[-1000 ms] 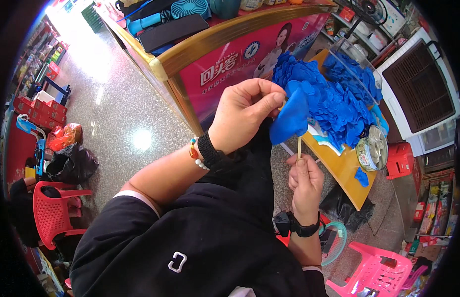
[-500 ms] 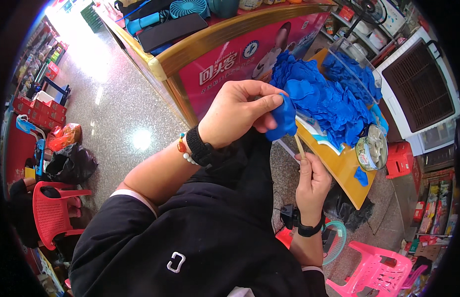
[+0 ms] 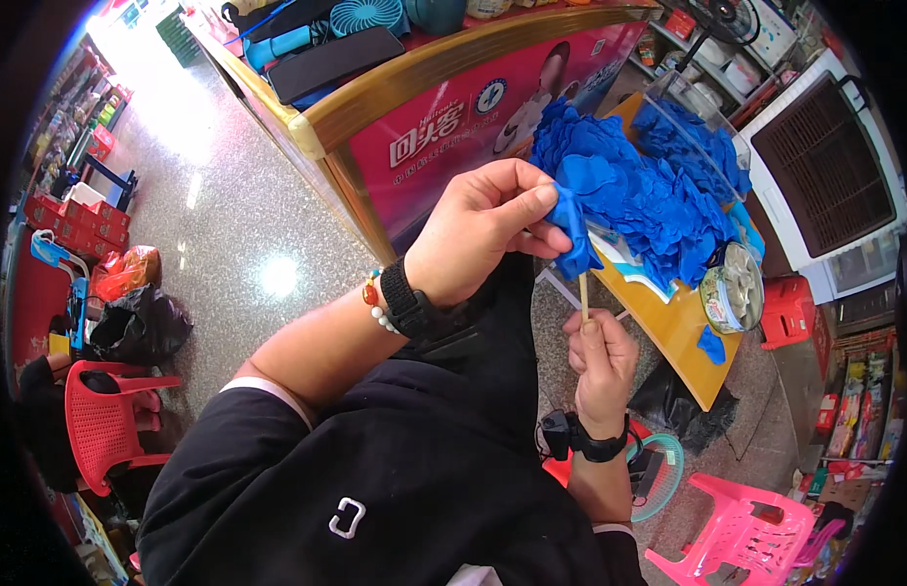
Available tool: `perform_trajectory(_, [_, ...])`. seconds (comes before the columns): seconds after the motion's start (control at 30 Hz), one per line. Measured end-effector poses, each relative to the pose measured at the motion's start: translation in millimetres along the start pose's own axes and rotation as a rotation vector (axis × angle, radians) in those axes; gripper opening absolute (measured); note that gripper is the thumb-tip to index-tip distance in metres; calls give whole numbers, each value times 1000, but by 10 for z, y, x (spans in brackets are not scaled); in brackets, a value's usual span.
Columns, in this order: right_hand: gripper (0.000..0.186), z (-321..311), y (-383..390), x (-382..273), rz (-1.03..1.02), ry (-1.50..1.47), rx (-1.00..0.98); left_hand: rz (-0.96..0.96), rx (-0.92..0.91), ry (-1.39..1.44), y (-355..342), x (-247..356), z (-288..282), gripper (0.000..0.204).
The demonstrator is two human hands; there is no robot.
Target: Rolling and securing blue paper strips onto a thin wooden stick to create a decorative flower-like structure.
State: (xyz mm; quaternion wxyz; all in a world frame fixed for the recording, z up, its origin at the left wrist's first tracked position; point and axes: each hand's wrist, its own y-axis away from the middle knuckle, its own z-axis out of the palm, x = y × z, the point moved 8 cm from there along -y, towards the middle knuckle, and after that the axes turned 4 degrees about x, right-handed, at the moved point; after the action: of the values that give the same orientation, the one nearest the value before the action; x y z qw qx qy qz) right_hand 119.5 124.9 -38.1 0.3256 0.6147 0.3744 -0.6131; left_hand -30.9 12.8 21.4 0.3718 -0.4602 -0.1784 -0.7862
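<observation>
My left hand [image 3: 473, 230] pinches a thin, soft blue piece [image 3: 576, 244] between thumb and fingers, in front of my body. It hangs folded around the upper end of a slim wooden stick [image 3: 585, 295]. Below it, my right hand [image 3: 602, 366] is closed on the stick's lower part, holding it nearly upright. Just beyond my hands lies a big heap of similar blue petal-like pieces [image 3: 639, 200] on a narrow wooden tabletop [image 3: 705, 371]. One loose blue piece [image 3: 711, 346] lies near the tabletop's close end.
A round clear jar [image 3: 719, 301] stands on the tabletop's right side. Behind the heap, a clear plastic bin [image 3: 702, 122] holds more blue pieces. A pink-fronted counter [image 3: 414, 146] rises ahead. Pink plastic chairs stand at left [image 3: 102, 420] and lower right [image 3: 737, 532].
The blue piece has gone from spread out to narrower and more folded around the stick. My right hand has shifted slightly down and left, and the stick stands straighter.
</observation>
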Motion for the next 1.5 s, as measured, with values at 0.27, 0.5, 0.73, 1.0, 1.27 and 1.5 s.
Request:
perform_trajectory(0.27, [26,-173,-47,-312,-89,-490,12,-42,39,23,37,-38,-106,13])
perform_trajectory(0.5, [21,-226,-71,-103,-50,-34,96,-137,-152,53,-132,-38,35,49])
perform_trajectory(0.73, [20,-197,-70,-167,-123,224,136,-118,-165,-13,-55,-162,81,50])
perform_trajectory(1.0, [18,-122,-36,-297,-265,351,138,92,-32,-164,7,3,66,20])
perform_trajectory(1.27, [20,-156,-26,-127,-85,45,131,209,-35,-277,102,-17,146,14])
perform_trajectory(1.5, [21,-82,15,-27,23,-49,63,373,6,-341,108,87,128,14])
